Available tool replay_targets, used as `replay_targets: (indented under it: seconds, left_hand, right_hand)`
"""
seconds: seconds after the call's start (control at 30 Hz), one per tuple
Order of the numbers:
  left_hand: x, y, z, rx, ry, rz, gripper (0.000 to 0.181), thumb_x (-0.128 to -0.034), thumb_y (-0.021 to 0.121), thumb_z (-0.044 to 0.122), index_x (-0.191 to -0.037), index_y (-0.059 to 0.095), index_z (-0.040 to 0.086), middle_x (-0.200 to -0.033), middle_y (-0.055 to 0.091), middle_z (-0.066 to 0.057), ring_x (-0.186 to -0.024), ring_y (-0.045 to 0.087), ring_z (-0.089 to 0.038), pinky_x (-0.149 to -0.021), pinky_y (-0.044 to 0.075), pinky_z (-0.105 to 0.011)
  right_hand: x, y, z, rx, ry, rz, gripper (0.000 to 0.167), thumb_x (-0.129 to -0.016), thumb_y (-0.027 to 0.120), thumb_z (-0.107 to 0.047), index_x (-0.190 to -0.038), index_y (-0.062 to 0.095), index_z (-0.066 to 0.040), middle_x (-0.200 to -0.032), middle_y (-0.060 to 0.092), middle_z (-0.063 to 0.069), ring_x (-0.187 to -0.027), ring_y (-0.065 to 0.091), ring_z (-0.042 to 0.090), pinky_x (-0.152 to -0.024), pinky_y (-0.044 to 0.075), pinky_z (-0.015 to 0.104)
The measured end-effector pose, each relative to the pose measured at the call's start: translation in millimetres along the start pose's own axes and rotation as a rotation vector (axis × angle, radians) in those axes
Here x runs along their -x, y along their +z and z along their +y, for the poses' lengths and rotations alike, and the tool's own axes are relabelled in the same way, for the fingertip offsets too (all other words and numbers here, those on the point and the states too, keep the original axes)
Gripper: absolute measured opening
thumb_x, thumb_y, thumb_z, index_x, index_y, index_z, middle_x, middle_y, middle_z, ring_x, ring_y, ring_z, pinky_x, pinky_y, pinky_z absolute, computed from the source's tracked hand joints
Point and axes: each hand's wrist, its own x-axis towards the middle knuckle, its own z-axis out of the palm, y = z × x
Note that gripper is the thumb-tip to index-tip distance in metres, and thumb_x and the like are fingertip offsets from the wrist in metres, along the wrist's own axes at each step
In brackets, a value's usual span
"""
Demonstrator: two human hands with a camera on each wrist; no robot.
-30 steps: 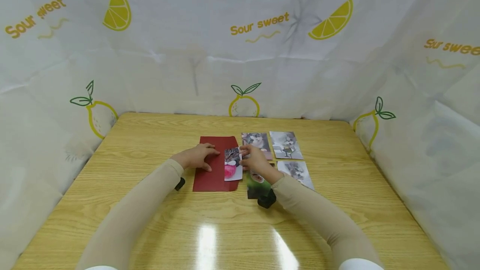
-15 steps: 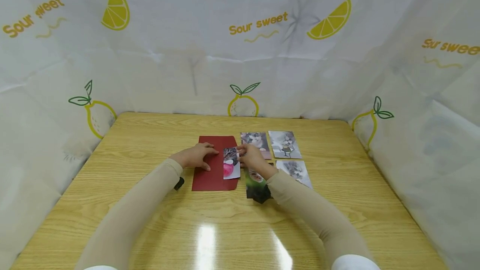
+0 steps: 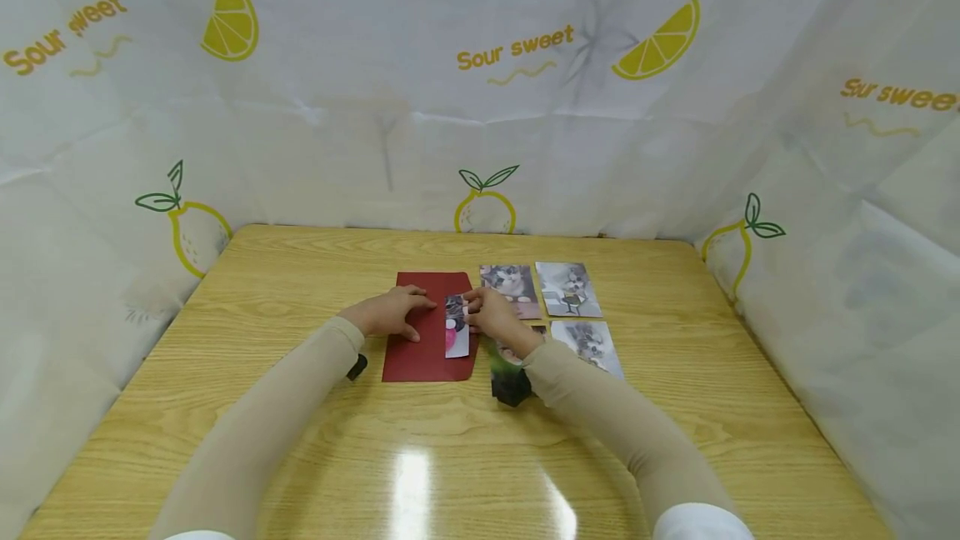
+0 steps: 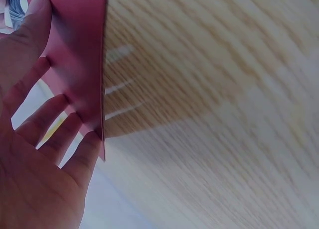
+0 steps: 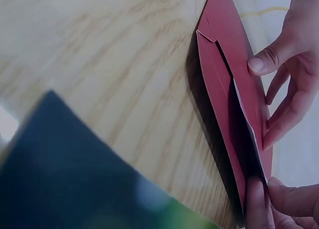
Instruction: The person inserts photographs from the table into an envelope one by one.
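A red envelope (image 3: 416, 348) lies on the table, its mouth and flap at the right side. My left hand (image 3: 387, 312) rests on the envelope's left part, fingers spread and thumb touching the paper; the left wrist view shows its fingertips (image 4: 75, 120) at the far edge. A kitten photo (image 3: 456, 340) with a pink patch sits partly inside the envelope, its left part hidden. My right hand (image 3: 491, 315) pinches the photo's right edge. In the right wrist view, the photo's edge (image 5: 246, 109) stands in the gaping mouth, with my right thumb and finger on it.
Right of the envelope lie more animal photos: a kitten photo (image 3: 510, 282) at the back, a grey-white photo (image 3: 567, 290) beside it, another pale photo (image 3: 597, 348) in front, and a dark green photo (image 3: 510, 373) under my right wrist. Printed white cloth (image 3: 337, 165) stands behind the wooden table (image 3: 315, 440).
My right hand has moved left, carrying the kitten photo deeper into the envelope, so less of it shows. My left hand has kept its place on the envelope.
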Motion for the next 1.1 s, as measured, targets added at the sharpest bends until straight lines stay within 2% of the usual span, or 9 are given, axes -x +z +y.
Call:
replay_targets:
  seconds: [0.23, 0.5, 0.7, 0.77, 1.1]
  left_hand:
    - [-1.2, 1.9, -3.2, 0.005, 0.013, 0.004, 0.063, -0.087, 0.073, 0.027, -0.143, 0.049, 0.011, -0.153, 0.032, -0.017, -0.141, 0.03, -0.039, -0.11, 0.037, -0.047]
    - [-1.7, 1.2, -3.2, 0.007, 0.012, 0.008, 0.063, -0.0869, 0.073, 0.026, -0.143, 0.049, 0.012, -0.154, 0.031, -0.016, -0.142, 0.028, -0.037, -0.11, 0.038, -0.046]
    - [-0.3, 1.2, -2.1, 0.009, 0.017, 0.018, 0.063, -0.0864, 0.074, 0.026, -0.143, 0.05, 0.012, -0.153, 0.032, -0.016, -0.141, 0.03, -0.037, -0.11, 0.038, -0.046]
    - [0.0, 1.3, -2.0, 0.008, 0.02, 0.019, 0.063, -0.0865, 0.074, 0.026, -0.142, 0.05, 0.012, -0.153, 0.032, -0.016, -0.141, 0.03, -0.037, -0.11, 0.038, -0.046]
    - [-0.7, 0.7, -2.2, 0.013, 0.016, 0.017, 0.062, -0.0864, 0.074, 0.026, -0.142, 0.05, 0.011, -0.153, 0.032, -0.016, -0.14, 0.03, -0.038, -0.109, 0.039, -0.046]
  right_hand:
    - [-1.1, 5.6, -2.2, 0.025, -0.021, 0.0, 0.041, -0.09, 0.062, 0.005, -0.13, 0.055, 0.001, -0.103, 0.058, 0.014, -0.089, 0.064, 0.025, -0.073, 0.057, 0.033]
    - [-0.7, 8.4, -4.9, 0.01, -0.011, 0.071, 0.045, -0.088, 0.065, 0.006, -0.128, 0.047, -0.002, -0.099, 0.063, 0.016, -0.073, 0.062, 0.019, -0.063, 0.056, 0.031]
    - [-0.3, 9.1, -4.5, 0.004, 0.002, 0.076, 0.034, -0.089, 0.063, 0.007, -0.119, 0.051, -0.002, -0.099, 0.062, 0.016, -0.079, 0.065, 0.024, -0.067, 0.058, 0.033]
    - [-3.2, 9.0, -2.0, 0.002, -0.017, 0.068, 0.032, -0.088, 0.064, 0.007, -0.117, 0.053, -0.002, -0.095, 0.062, 0.014, -0.076, 0.065, 0.023, -0.065, 0.057, 0.033]
    - [-0.9, 10.0, -3.7, 0.029, -0.012, 0.05, 0.036, -0.089, 0.066, 0.003, -0.124, 0.057, 0.0, -0.093, 0.059, 0.01, -0.077, 0.061, 0.019, -0.065, 0.055, 0.029]
